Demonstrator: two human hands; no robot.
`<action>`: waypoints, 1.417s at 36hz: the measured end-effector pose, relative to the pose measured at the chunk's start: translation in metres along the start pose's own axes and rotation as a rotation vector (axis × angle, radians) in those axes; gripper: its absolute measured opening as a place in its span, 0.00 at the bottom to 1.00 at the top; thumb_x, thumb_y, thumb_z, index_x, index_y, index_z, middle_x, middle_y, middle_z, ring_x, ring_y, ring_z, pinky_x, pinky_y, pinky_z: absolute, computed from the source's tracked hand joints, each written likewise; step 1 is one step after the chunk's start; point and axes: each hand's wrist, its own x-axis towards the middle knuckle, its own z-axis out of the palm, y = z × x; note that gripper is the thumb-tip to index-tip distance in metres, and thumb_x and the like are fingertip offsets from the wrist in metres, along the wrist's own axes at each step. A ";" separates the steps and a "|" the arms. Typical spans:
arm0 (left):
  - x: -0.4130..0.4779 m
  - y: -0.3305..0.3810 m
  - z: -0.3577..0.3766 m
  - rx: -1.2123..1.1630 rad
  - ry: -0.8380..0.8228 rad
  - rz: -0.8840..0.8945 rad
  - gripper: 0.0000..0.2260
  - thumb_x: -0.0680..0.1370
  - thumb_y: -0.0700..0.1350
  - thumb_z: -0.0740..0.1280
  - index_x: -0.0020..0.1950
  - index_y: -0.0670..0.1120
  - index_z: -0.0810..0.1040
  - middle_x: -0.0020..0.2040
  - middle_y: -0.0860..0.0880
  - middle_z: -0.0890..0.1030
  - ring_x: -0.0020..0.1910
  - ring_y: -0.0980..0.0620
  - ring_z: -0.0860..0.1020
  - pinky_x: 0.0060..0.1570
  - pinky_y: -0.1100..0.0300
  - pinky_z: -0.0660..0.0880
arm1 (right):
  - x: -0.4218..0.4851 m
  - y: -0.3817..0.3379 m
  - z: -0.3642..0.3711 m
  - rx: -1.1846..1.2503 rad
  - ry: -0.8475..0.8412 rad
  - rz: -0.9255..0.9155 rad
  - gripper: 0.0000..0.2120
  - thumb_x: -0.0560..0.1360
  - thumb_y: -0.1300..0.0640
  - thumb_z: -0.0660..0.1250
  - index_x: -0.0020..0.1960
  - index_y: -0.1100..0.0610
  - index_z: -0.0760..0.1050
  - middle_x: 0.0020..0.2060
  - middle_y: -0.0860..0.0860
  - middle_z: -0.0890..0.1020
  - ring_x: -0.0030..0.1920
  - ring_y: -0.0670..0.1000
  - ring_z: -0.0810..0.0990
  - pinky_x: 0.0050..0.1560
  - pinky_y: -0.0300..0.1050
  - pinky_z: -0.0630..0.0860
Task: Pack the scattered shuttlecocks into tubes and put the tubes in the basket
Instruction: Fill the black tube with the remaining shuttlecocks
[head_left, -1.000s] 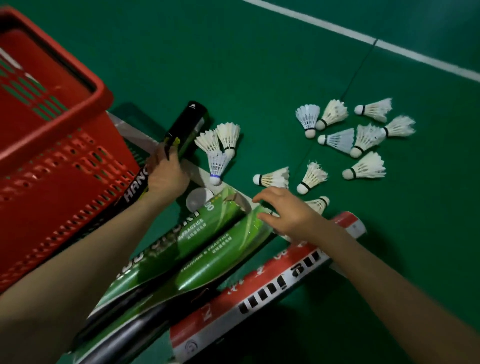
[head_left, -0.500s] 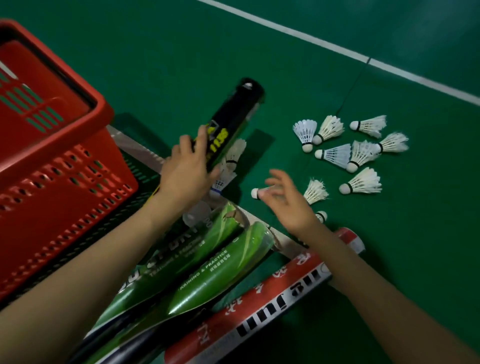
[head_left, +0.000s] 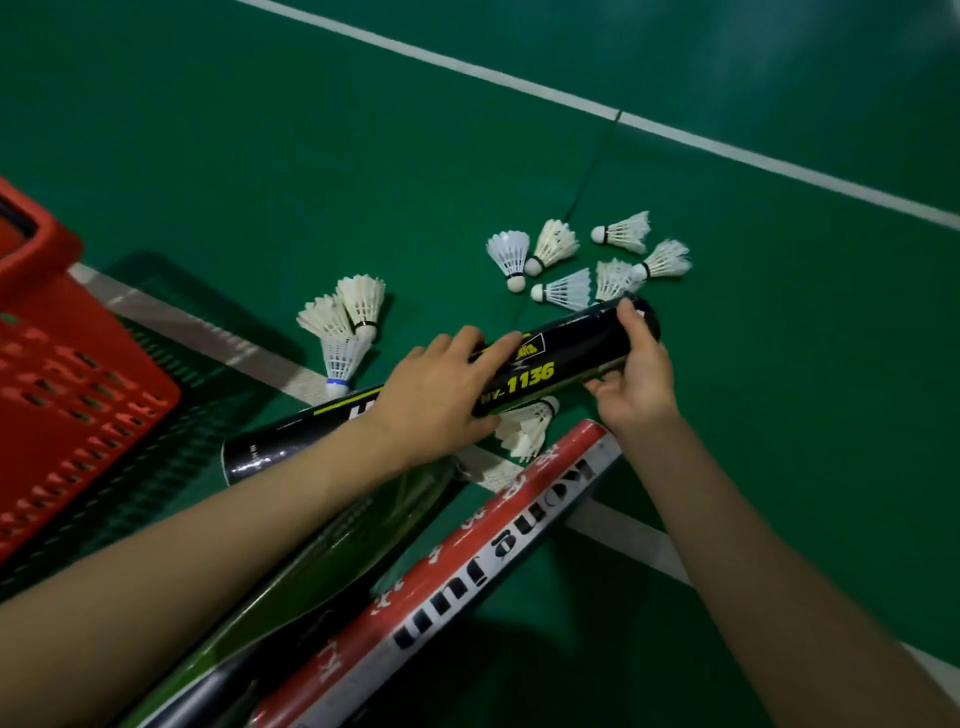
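Spreading across the whole view is a dimly lit green court floor (head_left: 311, 156), crossed far off by a white boundary line (head_left: 571, 98), with a dark seam (head_left: 592, 166) running from it down toward the hands. A second white line (head_left: 208, 332) passes from beside the red basket (head_left: 78, 389), which stands at the left edge, toward the lower right. The black tube (head_left: 571, 353) is held between both hands near the middle of the view, its long axis slanting from a lower-left end close to the basket up to an upper-right end by the far shuttlecocks; whether the lower end rests on anything cannot be told. The left hand (head_left: 436, 400) wraps its fingers over the tube's middle, while the right hand (head_left: 634, 384) grips the upper-right end, thumb over the top and fingers curled beneath. Six loose shuttlecocks (head_left: 563, 288) lie just beyond that end, three more shuttlecocks (head_left: 343, 332) lie left of the hands, and one shuttlecock (head_left: 524, 426) lies under the tube. A green tube (head_left: 332, 561) and a red and white tube (head_left: 493, 545) lie below the forearms.
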 end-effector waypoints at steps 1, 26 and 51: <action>0.004 0.004 -0.002 -0.010 -0.004 0.007 0.37 0.74 0.59 0.66 0.77 0.53 0.50 0.65 0.45 0.67 0.59 0.43 0.71 0.55 0.50 0.72 | 0.000 -0.001 -0.002 0.037 -0.006 0.000 0.26 0.72 0.50 0.72 0.66 0.57 0.69 0.57 0.57 0.80 0.54 0.55 0.81 0.47 0.51 0.80; 0.047 -0.014 0.031 -0.410 -0.257 -0.265 0.24 0.76 0.49 0.69 0.70 0.46 0.68 0.67 0.42 0.70 0.64 0.44 0.71 0.61 0.56 0.67 | 0.007 -0.045 -0.005 -1.292 -0.276 -0.210 0.42 0.67 0.41 0.74 0.74 0.50 0.60 0.69 0.54 0.71 0.64 0.57 0.73 0.66 0.55 0.69; 0.088 -0.006 0.065 -0.738 0.202 -0.332 0.13 0.73 0.49 0.72 0.50 0.42 0.76 0.48 0.44 0.79 0.44 0.47 0.76 0.44 0.53 0.73 | -0.010 -0.027 -0.057 -1.370 -0.255 -0.426 0.30 0.67 0.41 0.73 0.65 0.41 0.66 0.52 0.46 0.79 0.50 0.49 0.78 0.50 0.45 0.74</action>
